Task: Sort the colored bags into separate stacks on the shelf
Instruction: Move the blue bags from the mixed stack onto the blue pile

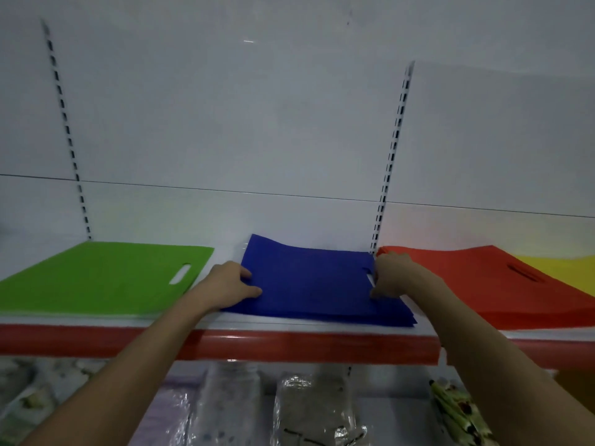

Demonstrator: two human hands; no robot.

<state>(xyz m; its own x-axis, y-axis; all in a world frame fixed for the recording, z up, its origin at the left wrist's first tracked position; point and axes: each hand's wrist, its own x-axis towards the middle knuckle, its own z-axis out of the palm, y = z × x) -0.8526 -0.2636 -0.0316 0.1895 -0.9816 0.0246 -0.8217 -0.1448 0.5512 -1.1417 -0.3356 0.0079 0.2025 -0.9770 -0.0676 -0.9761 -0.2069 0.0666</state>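
A stack of blue bags (312, 284) lies in the middle of the white shelf (289, 326). My left hand (230, 283) grips its left edge, thumb on top. At the stack's right edge, near the handle cutout, my right hand (391, 276) grips with curled fingers. The top blue bag's far left corner curls up. To the left lies a stack of green bags (96, 278). On the right is a red stack (483, 278), and yellow bags (560, 268) show beyond it at the far right.
The shelf has a red front edge (306, 347) and a white back wall with two slotted uprights (391, 156). Clear plastic packets (309, 410) lie on the shelf below. Bare shelf shows between the green and blue stacks.
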